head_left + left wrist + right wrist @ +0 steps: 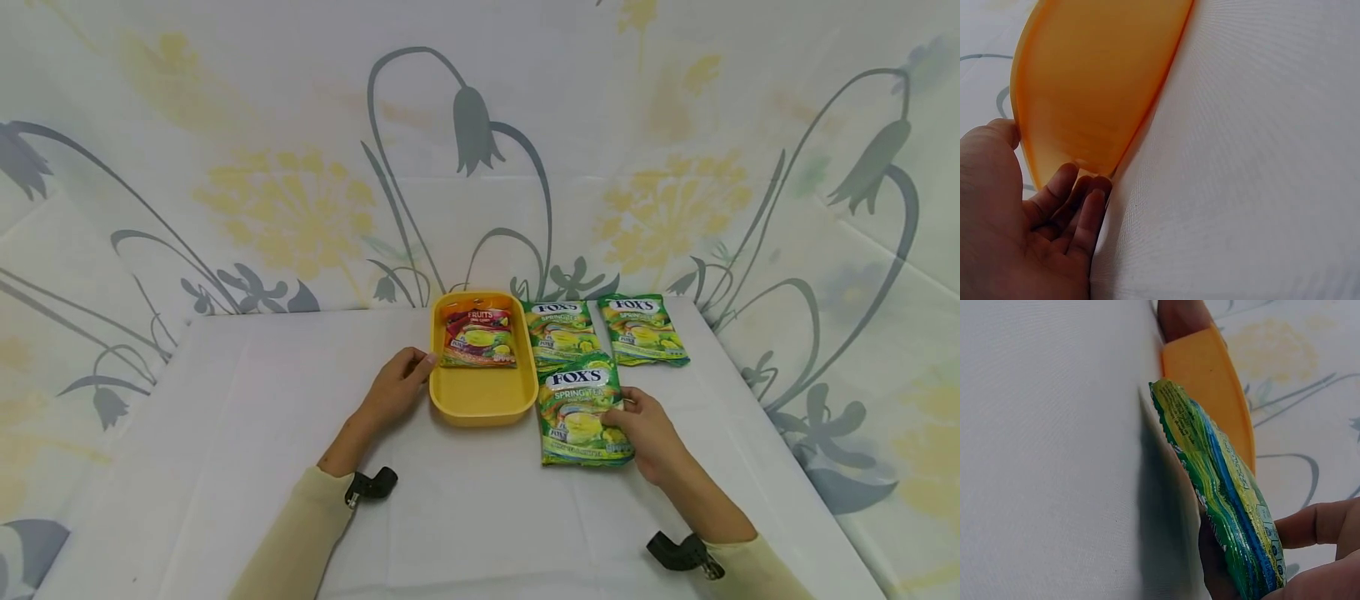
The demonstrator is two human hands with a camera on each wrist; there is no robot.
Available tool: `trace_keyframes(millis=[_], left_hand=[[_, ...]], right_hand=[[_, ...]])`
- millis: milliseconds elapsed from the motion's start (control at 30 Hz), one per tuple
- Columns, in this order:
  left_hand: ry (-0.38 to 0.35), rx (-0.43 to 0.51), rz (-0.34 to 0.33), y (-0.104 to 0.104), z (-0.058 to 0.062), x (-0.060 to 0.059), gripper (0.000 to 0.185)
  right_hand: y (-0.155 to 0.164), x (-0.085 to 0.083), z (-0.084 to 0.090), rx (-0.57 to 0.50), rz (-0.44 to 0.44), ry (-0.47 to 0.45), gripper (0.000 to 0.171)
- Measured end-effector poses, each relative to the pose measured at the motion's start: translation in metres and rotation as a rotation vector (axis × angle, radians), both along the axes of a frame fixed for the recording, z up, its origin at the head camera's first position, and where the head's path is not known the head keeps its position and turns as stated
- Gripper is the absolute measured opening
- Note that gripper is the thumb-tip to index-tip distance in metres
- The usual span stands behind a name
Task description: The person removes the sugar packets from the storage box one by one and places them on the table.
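A green FOX'S Spring Tea candy bag (581,417) is pinched by its right edge in my right hand (651,437), thumb on the printed front and fingers behind. In the right wrist view the candy bag (1216,494) tilts, its lower edge close over the tablecloth. My left hand (393,385) holds the left side of a yellow plastic tray (483,418). In the left wrist view the thumb is at the tray's rim (1015,81) and curled fingers rest by its outer wall. A red FOX'S Fruits candy bag (480,337) lies in the tray's far half.
Two more green candy bags lie at the back: one (558,329) right beside the tray, partly covered by the held bag, another (643,331) farther right. A white cloth (247,433) covers the table, and a flowered curtain (300,108) hangs behind it.
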State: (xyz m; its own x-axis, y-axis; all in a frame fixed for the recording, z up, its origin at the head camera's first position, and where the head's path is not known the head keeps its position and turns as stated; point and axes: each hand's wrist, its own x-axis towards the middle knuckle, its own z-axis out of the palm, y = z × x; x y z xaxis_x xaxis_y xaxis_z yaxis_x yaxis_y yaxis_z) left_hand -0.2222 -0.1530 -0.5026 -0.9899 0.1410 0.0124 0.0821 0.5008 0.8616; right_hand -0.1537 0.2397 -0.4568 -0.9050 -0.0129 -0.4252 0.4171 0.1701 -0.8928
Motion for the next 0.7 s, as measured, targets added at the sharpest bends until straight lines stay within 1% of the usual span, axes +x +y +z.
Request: trace_keyframes(millis=[133, 300, 500, 700], left_hand=[[0.002, -0.001, -0.001, 0.000, 0.001, 0.000, 0.045], [0.010, 0.001, -0.006, 0.000, 0.000, 0.000, 0.044], [0.012, 0.005, -0.003, 0.000, 0.001, 0.000, 0.043], [0.011, 0.008, 0.001, 0.000, 0.002, 0.000, 0.044]], right_hand=[[-0.002, 0.001, -0.005, 0.019, -0.005, 0.004, 0.075], [-0.003, 0.003, -0.010, 0.045, 0.004, 0.043, 0.068], [-0.006, 0.005, -0.011, 0.165, 0.037, 0.107, 0.065], [-0.008, 0.008, -0.013, 0.298, 0.037, 0.161, 0.068]])
